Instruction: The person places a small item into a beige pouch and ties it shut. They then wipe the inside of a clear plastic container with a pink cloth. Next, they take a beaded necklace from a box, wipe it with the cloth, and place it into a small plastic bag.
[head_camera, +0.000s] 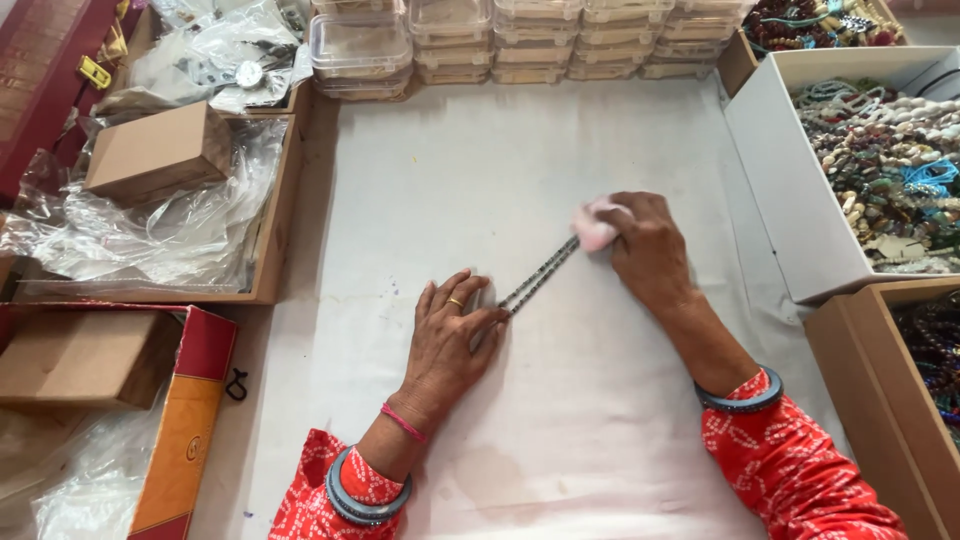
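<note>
I see a white cloth-covered surface (560, 430) and, stretched on it between the two hands, a thin dark beaded chain (540, 277), lying straight and slanted. My left hand (452, 335) is flat, fingers together, pressing the near end of the chain down; my right hand (645, 245) is closed around a small pink cloth pad (596, 226) that sits on the far end. I judge the chain light, limp and a little slippery, with a thread that could snap, so it is best pinned at the ends and not pulled at the middle. At the right stands a large white box (775, 190) full of mixed bead strings, with a brown cardboard box (860, 380) below it. At the left, a brown tray (275, 215) holds clear plastic bags and a small closed cardboard box (155, 150); nearer lies a long red and orange carton (185, 430). At the far edge are stacked clear plastic cases (500, 40), perhaps empty, I cannot see well.
</note>
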